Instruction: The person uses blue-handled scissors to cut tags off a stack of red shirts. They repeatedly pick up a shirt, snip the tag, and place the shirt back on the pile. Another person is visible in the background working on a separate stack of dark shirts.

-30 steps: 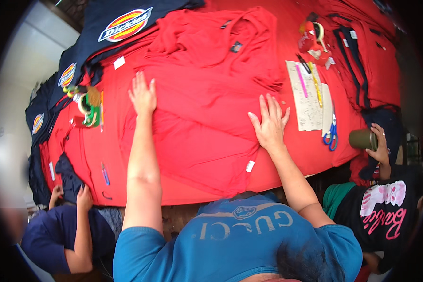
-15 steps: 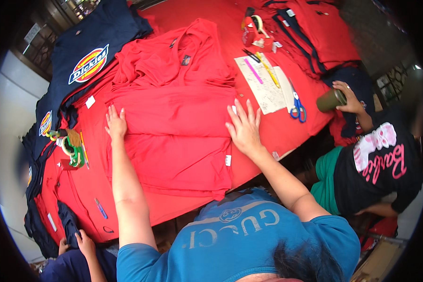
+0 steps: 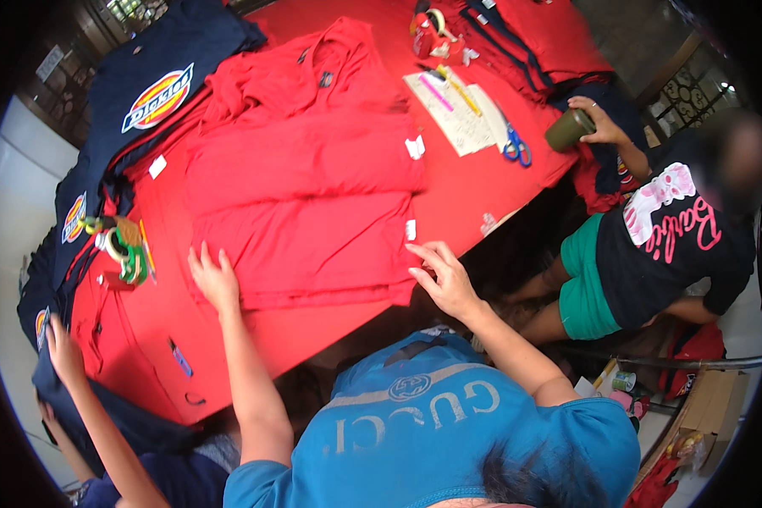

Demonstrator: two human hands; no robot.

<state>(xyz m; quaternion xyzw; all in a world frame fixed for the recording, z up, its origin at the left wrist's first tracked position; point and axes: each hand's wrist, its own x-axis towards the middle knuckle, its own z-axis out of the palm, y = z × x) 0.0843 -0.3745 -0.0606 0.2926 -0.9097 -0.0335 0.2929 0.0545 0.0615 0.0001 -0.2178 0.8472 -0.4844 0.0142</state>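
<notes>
"What's biggest here?"

"The red-covered surface (image 3: 461,199). Near its middle lies the red garment pile (image 3: 305,161), in broad bands with the neckline at twelve. Take the pile's centre as the clock."

"And around it?"

"Navy garments (image 3: 186,51) at ten, then a paper sheet (image 3: 450,118) at two."

"The hands?"

"The left hand (image 3: 216,275) is at half past seven, open, fingers spread along the pile's near left edge. The right hand (image 3: 443,279) is at four, loosely curved, with a gap between thumb and forefinger, by the near right edge. It doesn't look clamped on anything; whether the fingertips touch cloth, I can't tell."

"How would you handle those near edges well?"

"I'd match the two hands in height and pressure, so the lower band lies square. Flat fingers should work better than pinching, since cloth this soft looks ready to ruck up. I'd watch the top layer for slipping."

"Anything smaller?"

"A green tape dispenser (image 3: 131,264) just past eight, blue-handled scissors (image 3: 516,151) just before three, and a little white tag (image 3: 411,230) nearly at four. I'd mind that tag, so it doesn't get tucked under crooked."
</notes>
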